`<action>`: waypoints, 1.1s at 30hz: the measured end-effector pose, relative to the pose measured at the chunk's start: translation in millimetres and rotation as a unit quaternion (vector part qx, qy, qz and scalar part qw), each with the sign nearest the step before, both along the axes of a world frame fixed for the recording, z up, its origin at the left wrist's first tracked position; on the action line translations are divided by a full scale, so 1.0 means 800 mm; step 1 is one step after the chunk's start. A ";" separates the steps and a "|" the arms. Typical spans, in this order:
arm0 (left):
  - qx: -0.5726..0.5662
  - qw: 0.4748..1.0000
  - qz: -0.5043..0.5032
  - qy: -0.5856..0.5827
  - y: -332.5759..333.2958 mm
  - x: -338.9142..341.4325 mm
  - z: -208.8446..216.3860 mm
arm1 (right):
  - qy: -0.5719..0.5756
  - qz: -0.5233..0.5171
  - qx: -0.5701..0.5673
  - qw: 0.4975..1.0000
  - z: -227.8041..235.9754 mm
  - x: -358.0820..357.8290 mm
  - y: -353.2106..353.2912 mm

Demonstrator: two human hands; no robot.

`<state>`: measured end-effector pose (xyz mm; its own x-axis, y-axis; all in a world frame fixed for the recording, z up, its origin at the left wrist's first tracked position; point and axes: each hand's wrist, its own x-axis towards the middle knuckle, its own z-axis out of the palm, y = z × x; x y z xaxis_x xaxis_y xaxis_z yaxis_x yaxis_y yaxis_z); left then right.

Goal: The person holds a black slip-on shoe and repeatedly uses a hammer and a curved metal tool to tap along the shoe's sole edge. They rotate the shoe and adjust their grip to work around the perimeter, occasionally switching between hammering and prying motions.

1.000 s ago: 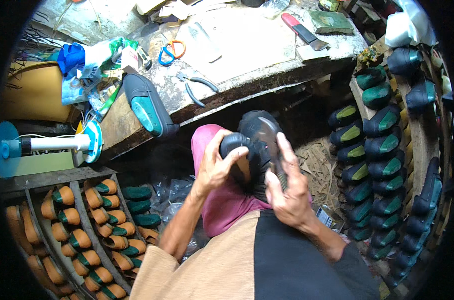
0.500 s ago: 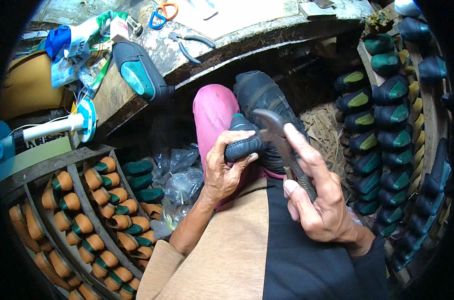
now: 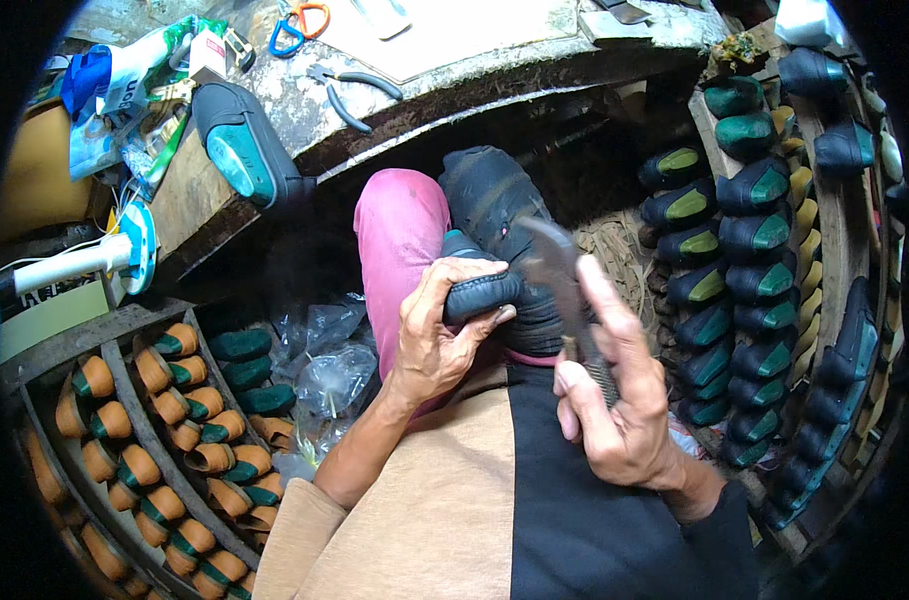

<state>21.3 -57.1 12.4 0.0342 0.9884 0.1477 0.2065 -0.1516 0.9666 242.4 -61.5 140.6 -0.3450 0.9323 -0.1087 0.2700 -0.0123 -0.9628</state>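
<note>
My left hand (image 3: 437, 330) grips a small black shoe (image 3: 483, 297) with stitching along its edge and a bit of green at its far end. Its thumb and fingers press on opposite sides of the shoe over my thighs. In my right hand (image 3: 625, 410) is a hammer (image 3: 575, 310) with a dark metal head and a ridged handle. The index finger lies stretched along the hammer. Its head is blurred and stands just right of the shoe; whether the two touch, I cannot tell.
A worn workbench (image 3: 465, 85) at the back carries pliers (image 3: 350, 95), scissors (image 3: 300, 27) and a black-and-teal shoe (image 3: 245, 145). Racks of orange-and-green shoe parts (image 3: 165, 500) stand at left. Black-and-green shoes (image 3: 760, 270) are stacked at right. Clear plastic bags (image 3: 335, 380) lie beside my leg.
The whole scene has shifted a little left in the picture. Both hands keep their grips, and the hammer stays beside the shoe with its head blurred.
</note>
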 end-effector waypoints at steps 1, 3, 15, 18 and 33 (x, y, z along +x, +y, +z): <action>0.010 1.000 -0.002 0.006 0.003 0.002 0.000 | 0.050 -0.015 -0.063 0.997 0.004 0.003 -0.002; 0.015 1.000 -0.012 0.022 0.007 0.004 0.000 | 0.004 -0.020 -0.097 0.995 0.007 0.005 -0.005; 0.023 1.000 -0.019 0.008 0.011 0.010 -0.002 | -0.059 0.055 0.091 0.993 0.008 0.013 0.026; 0.006 0.999 -0.026 0.035 0.012 0.009 -0.003 | -0.123 0.123 0.081 0.981 0.009 0.012 0.029; -0.002 0.991 0.109 -0.074 0.117 -0.020 0.003 | -0.456 0.092 -0.029 0.885 -0.119 0.051 -0.018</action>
<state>5.3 36.6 14.9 -0.2019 0.9706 0.1309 0.0896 -0.1148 0.9893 283.4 -75.9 45.4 -0.2340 0.8533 -0.4660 0.9366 0.0693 -0.3435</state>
